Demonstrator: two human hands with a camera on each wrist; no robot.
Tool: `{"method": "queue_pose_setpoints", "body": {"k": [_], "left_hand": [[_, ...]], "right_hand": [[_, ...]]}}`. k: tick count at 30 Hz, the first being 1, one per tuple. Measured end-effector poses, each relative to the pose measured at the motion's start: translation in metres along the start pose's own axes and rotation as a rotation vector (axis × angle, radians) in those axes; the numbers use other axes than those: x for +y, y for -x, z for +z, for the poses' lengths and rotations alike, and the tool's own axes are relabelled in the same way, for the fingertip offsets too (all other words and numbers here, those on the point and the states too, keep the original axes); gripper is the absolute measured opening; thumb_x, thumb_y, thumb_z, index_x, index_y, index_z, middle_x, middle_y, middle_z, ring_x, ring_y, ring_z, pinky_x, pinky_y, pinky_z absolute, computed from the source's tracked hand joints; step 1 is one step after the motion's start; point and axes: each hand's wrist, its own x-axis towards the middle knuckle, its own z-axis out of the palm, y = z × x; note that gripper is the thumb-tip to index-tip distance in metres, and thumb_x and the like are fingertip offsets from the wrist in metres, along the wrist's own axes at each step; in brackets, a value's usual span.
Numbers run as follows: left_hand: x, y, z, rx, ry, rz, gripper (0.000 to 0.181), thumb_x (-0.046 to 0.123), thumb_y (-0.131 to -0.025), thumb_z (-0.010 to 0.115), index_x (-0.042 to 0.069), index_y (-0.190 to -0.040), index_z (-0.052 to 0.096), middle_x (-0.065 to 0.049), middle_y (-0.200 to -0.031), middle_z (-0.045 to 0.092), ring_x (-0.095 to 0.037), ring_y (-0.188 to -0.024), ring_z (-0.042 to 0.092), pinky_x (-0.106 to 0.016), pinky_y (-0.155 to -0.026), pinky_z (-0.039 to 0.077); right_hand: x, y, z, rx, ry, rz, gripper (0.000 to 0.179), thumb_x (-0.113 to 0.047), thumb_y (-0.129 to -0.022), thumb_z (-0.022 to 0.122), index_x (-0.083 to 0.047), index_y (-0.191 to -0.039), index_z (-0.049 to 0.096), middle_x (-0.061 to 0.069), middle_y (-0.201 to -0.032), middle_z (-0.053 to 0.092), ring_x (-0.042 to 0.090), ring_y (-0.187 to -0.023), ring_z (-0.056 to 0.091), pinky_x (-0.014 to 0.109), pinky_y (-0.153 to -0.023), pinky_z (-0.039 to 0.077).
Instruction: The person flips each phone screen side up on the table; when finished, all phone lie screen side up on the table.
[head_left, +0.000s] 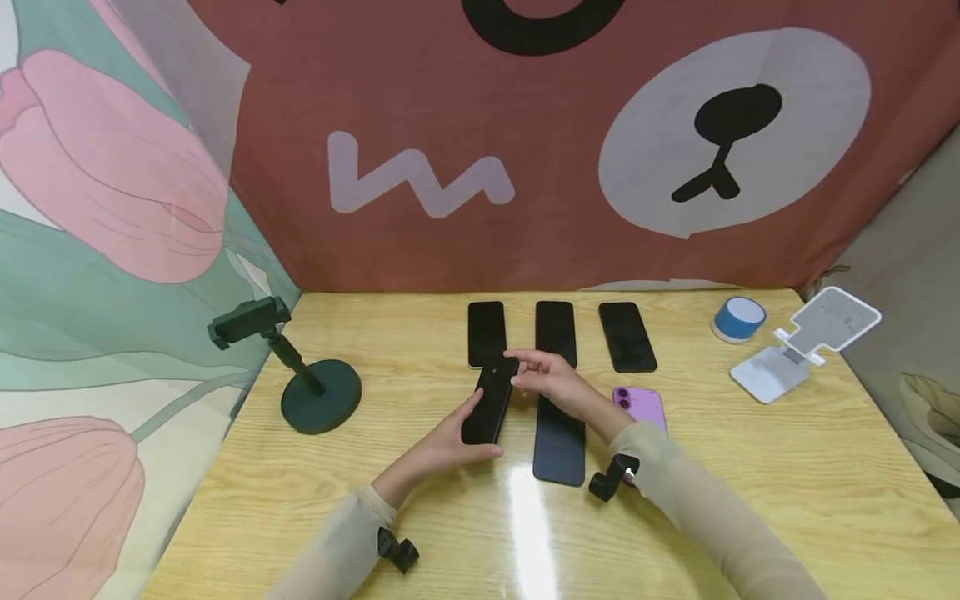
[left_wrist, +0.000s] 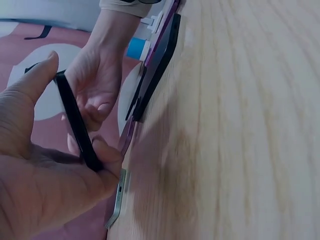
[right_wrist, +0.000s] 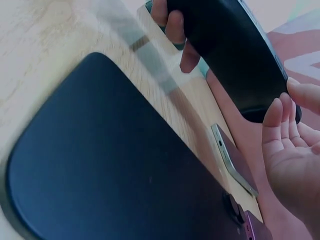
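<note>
Tilted up off the table, a black smartphone [head_left: 491, 410] is held between both hands. My left hand [head_left: 448, 443] grips its lower part along the sides, thumb on one edge and fingers on the other. My right hand [head_left: 557, 385] pinches its upper corner; the right wrist view shows thumb and fingertips at that corner of the phone [right_wrist: 235, 55]. Under the right hand lies a dark blue phone [head_left: 558, 454], back up, its camera bump [right_wrist: 232, 207] showing in the right wrist view. Partly under the right sleeve is a purple phone [head_left: 647, 407].
Three dark phones lie in a back row: a left one [head_left: 487, 332], a middle one [head_left: 556, 327] and a right one [head_left: 628, 337]. A black phone stand [head_left: 321, 397] is at left. On the right are a blue-and-white cylinder [head_left: 738, 320] and a white folding stand [head_left: 771, 375].
</note>
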Motion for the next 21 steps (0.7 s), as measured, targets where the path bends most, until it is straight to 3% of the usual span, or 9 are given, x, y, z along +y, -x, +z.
{"method": "queue_pose_setpoints", "body": {"k": [5, 9, 15, 18, 21], "left_hand": [[0.0005, -0.0004, 0.0038, 0.007, -0.017, 0.031, 0.095, 0.031, -0.082, 0.073, 0.020, -0.153, 0.012, -0.021, -0.153, 0.015, -0.038, -0.138, 0.018, -0.059, -0.107, 0.021], [0.0016, 0.0007, 0.0060, -0.010, -0.016, 0.042, 0.087, 0.027, -0.085, 0.066, 0.025, -0.153, 0.012, -0.024, -0.150, 0.018, -0.038, -0.133, 0.024, -0.062, -0.103, 0.024], [0.0056, 0.0043, 0.0058, -0.031, 0.064, 0.028, 0.075, 0.022, -0.091, 0.054, 0.029, -0.153, 0.013, -0.022, -0.153, 0.014, -0.037, -0.137, 0.018, -0.058, -0.106, 0.021], [0.0071, 0.0044, 0.0040, -0.050, 0.125, 0.027, 0.069, 0.018, -0.093, 0.044, 0.028, -0.153, 0.012, -0.023, -0.146, 0.027, -0.037, -0.125, 0.036, -0.048, -0.097, 0.034], [0.0081, 0.0054, 0.0015, -0.079, 0.188, 0.046, 0.063, 0.018, -0.096, 0.032, 0.026, -0.154, 0.008, -0.027, -0.136, 0.035, -0.033, -0.099, 0.048, -0.035, -0.077, 0.040]], "right_hand": [[-0.0007, 0.0007, 0.0046, 0.022, 0.013, 0.016, 0.053, -0.001, -0.088, 0.062, 0.006, -0.137, 0.043, 0.002, -0.083, 0.055, 0.014, -0.070, 0.055, 0.032, -0.068, 0.049], [0.0003, 0.0020, 0.0071, 0.036, 0.000, 0.025, 0.050, -0.001, -0.089, 0.061, 0.004, -0.136, 0.046, 0.002, -0.085, 0.054, 0.011, -0.070, 0.055, 0.030, -0.069, 0.050], [0.0000, 0.0002, 0.0088, 0.037, -0.014, -0.010, 0.049, -0.003, -0.091, 0.059, 0.008, -0.136, 0.044, 0.000, -0.084, 0.054, 0.011, -0.071, 0.055, 0.027, -0.066, 0.047], [-0.0004, -0.0019, 0.0086, 0.051, -0.011, -0.016, 0.048, -0.005, -0.092, 0.059, 0.008, -0.136, 0.044, 0.001, -0.085, 0.056, 0.014, -0.074, 0.054, 0.029, -0.067, 0.046], [-0.0023, -0.0021, 0.0089, 0.077, -0.008, -0.007, 0.046, -0.008, -0.092, 0.060, 0.005, -0.135, 0.048, 0.012, -0.101, 0.060, 0.019, -0.082, 0.054, 0.034, -0.073, 0.048]]}}
